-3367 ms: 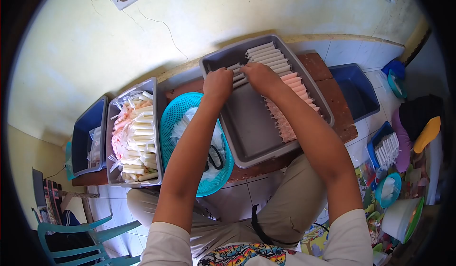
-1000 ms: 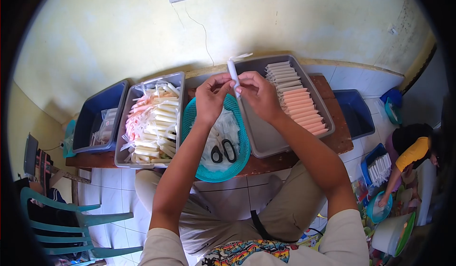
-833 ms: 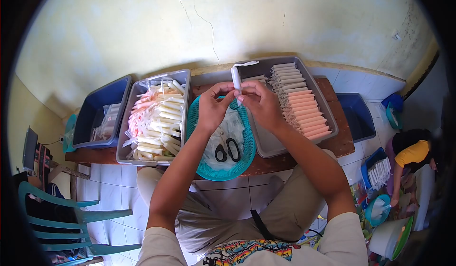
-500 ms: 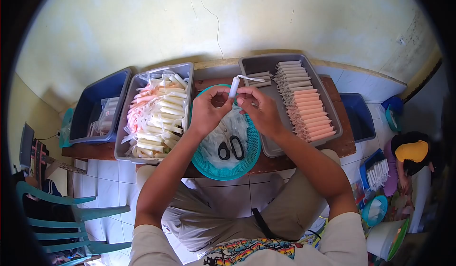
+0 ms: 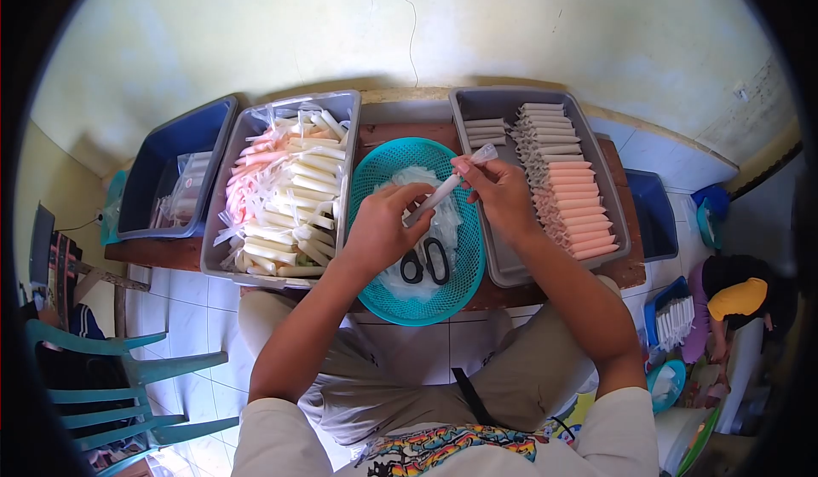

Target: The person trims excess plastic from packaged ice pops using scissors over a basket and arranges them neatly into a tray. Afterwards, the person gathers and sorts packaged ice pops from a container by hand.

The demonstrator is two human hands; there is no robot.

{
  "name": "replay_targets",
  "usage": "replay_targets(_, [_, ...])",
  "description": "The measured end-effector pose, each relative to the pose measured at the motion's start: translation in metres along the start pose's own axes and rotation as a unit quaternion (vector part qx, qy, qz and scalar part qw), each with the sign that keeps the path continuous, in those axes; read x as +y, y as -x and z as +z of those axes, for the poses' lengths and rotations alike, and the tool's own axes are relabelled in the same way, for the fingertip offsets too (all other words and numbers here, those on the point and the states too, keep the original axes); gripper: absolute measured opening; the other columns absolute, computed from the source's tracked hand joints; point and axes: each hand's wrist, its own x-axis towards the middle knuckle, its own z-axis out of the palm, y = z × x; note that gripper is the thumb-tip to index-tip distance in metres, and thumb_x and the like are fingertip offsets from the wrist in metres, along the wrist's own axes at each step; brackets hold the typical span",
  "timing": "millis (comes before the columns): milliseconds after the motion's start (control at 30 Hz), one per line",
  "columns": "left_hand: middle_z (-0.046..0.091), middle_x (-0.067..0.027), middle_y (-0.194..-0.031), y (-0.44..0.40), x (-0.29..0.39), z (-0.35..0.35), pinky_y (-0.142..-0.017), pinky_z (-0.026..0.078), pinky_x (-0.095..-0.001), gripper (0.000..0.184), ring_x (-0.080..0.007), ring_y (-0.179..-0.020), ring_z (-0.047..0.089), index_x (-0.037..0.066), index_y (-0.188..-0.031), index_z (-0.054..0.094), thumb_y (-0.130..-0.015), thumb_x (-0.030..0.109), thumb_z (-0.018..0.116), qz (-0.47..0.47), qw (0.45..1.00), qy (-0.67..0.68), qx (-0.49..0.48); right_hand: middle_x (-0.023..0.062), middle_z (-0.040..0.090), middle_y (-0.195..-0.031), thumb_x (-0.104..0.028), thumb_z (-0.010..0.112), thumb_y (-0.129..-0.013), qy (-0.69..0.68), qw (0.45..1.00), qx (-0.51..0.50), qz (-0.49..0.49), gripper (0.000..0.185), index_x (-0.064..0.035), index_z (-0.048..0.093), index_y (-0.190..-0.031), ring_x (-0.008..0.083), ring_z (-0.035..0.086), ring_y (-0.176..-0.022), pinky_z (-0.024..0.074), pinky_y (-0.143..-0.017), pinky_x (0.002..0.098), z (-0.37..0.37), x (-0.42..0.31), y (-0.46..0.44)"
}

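The left hand (image 5: 388,225) has its fingers curled round the lower end of a slim whitish tube (image 5: 440,195), and the right hand (image 5: 498,189) pinches it near the top, where loose, crinkled clear film pokes past the fingertips. The tube slants up toward the right hand, above the turquoise mesh basket (image 5: 478,255). In that oval, net-walled basket lies rumpled see-through plastic (image 5: 396,283), with black-handled scissors (image 5: 429,262) on it; I can't make out their blades clearly. The left hand hangs over part of the basket, and the right forearm crosses the near left corner of the smooth grey tray (image 5: 503,260). Along the tray's right side run plump pale tubes (image 5: 550,136) and pink tubes (image 5: 584,213), laid in close rows, with a small pale stack (image 5: 487,132) at its far left. Left of the basket, a grey tub (image 5: 353,140) is heaped with creamy and pink tubes, frilly film ends tangled together. Beyond it sits a dark blue bin (image 5: 153,191) holding clear packets (image 5: 189,191). Everything stands on a worn reddish-brown bench (image 5: 405,132) by a cracked, pale wall (image 5: 511,25). A person with a yellow sleeve (image 5: 740,298) bends at right, near a blue container of white tubes (image 5: 675,317). The shirt's colourful print (image 5: 460,445) is unreadable from here.
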Motion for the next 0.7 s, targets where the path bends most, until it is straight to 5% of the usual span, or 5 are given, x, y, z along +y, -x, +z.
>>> replay_targets(100, [0.076, -0.0146, -0.094, 0.003, 0.004, -0.001, -0.075, 0.06, -0.0417, 0.03, -0.0317, -0.082, 0.075, 0.005, -0.116, 0.074, -0.087, 0.007, 0.082, -0.017, 1.0, 0.012, 0.006, 0.0031, 0.078, -0.095, -0.03, 0.075, -0.103, 0.019, 1.0, -0.001, 0.009, 0.03, -0.0039, 0.082, -0.116, 0.0076, 0.068, -0.081, 0.0573, -0.068, 0.0263, -0.001, 0.001, 0.0])
replay_targets(533, [0.079, -0.0163, -0.099, 0.017, -0.003, -0.006, -0.076, 0.058, -0.041, 0.032, -0.0312, -0.086, 0.073, 0.005, -0.122, 0.079, -0.09, 0.005, 0.081, -0.021, 0.999, -0.007, 0.047, 0.0076, 0.076, -0.088, -0.033, 0.076, -0.1, 0.1, 0.995, -0.029, -0.008, 0.04, -0.0011, 0.078, -0.125, 0.0085, 0.07, -0.075, 0.0562, -0.055, 0.0287, 0.006, -0.022, 0.012])
replay_targets(633, [0.079, -0.0162, -0.1, 0.02, -0.009, -0.009, -0.076, 0.059, -0.0409, 0.031, -0.0311, -0.086, 0.073, 0.005, -0.121, 0.08, -0.09, 0.004, 0.081, -0.042, 0.995, -0.02, 0.086, 0.012, 0.076, -0.1, -0.03, 0.077, -0.099, 0.147, 0.987, -0.072, 0.001, 0.048, 0.004, 0.073, -0.132, 0.0146, 0.071, -0.074, 0.0584, -0.064, 0.0318, 0.011, -0.021, 0.023])
replay_targets(700, [0.079, -0.0164, -0.102, 0.02, -0.013, -0.013, -0.075, 0.059, -0.0407, 0.031, -0.0311, -0.087, 0.073, 0.004, -0.121, 0.08, -0.09, 0.004, 0.081, -0.022, 0.992, -0.049, 0.115, 0.0196, 0.076, -0.101, -0.026, 0.08, -0.094, 0.319, 0.926, -0.143, -0.141, 0.045, 0.0062, 0.073, -0.125, 0.0286, 0.076, -0.08, 0.061, -0.074, 0.0409, 0.014, -0.012, 0.032])
